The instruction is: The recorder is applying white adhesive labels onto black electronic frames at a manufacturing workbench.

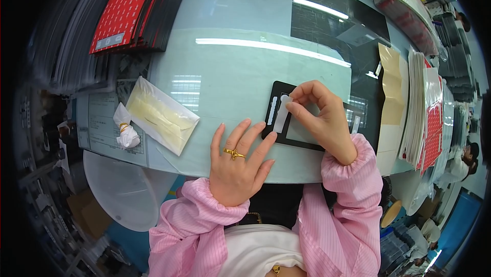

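A flat black panel (268,124) with a greyish rectangular window lies on the glass-topped table, partly hidden under my right hand. At the panel's left end is a narrow whitish strip (281,118). My right hand (322,118) is closed in a pinch, thumb and forefinger on the strip's upper end. Spread flat on the table, my left hand (240,162) has its fingertips at the panel's lower left corner, and nothing shows in it. It wears a gold-coloured ring. Whether the strip is stuck to the panel or lifted cannot be made out.
A pale packet (162,116) and a small knotted white bundle (127,134) lie to the left. Red-patterned and black sheets (125,11) are stacked at the far left. A dark sheet (337,11) lies at the back right; brown paper (391,85) and more stacks (422,108) line the right.
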Motion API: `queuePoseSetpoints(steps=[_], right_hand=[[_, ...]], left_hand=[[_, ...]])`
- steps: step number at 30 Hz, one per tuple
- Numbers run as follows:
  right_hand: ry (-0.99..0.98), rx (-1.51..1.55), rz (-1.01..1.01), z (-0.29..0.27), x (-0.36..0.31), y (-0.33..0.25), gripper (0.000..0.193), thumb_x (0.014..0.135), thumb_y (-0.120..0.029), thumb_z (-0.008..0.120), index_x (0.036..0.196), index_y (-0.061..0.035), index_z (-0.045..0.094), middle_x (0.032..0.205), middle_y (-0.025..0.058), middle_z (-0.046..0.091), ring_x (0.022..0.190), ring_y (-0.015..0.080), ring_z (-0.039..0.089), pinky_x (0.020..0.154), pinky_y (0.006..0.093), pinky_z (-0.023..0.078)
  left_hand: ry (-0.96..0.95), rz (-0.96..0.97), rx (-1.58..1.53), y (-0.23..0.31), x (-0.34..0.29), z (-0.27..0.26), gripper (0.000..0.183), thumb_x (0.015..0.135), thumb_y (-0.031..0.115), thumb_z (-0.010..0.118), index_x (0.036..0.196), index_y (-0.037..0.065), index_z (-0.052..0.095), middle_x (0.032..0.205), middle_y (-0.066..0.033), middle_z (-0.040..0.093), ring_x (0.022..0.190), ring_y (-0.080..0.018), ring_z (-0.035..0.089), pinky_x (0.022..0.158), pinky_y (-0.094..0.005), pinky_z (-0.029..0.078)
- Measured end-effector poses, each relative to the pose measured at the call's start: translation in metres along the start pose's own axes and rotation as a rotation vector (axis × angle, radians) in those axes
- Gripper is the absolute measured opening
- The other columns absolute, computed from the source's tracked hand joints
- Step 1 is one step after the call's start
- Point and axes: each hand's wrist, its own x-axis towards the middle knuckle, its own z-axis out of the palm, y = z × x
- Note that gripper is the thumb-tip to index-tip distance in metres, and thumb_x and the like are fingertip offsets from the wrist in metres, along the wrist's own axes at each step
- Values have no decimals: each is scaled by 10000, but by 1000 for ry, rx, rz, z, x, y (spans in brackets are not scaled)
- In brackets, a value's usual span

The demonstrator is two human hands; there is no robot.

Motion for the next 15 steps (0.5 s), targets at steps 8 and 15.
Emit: queuePoseSetpoints(steps=[8,15], right_hand=[[5,-11,-6,1,0,1,157,882,-35,763,997,10,666,875,34,696,842,114,654,798,256,525],[147,-183,-230,1,2,2,104,853,1,754,914,9,670,1057,112,705,970,233,675,869,323,520]], left_hand=[[-35,-10,15,3,4,-1,513,838,222,747,1345,226,675,1409,-73,541,1372,-301,455,1184,-574,246],[-36,-9,-11,3,6,-2,501,838,209,740,1335,218,675,1399,-66,538,1362,-297,453,1175,-569,242]])
